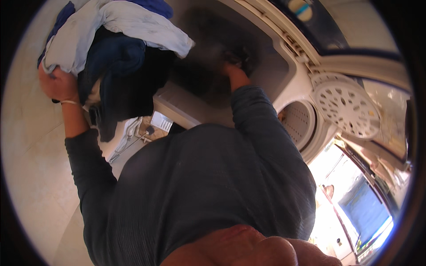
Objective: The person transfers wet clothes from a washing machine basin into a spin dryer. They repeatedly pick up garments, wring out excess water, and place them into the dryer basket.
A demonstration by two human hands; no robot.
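Note:
A twin-tub washing machine stands before me, its wide wash tub (279,66) holding dark contents that blur into shadow. Inside the tub, my right hand (233,68) touches dark, wet-looking cloth; its fingers are hidden. At the upper left, my left hand (60,83) grips the edge of a bundle of clothes, with a white garment (143,25) on top. Below the white one hang a dark blue garment (123,55) and black cloth (143,79). Part of the bundle lies over the tub's left side.
To the right are the round spin tub (298,123) and a perforated white plastic spin lid (347,106) standing tilted. The machine's raised lid (359,53) runs along the upper right. A tiled wall (33,133) rises close on the left. Bright daylight enters at the lower right.

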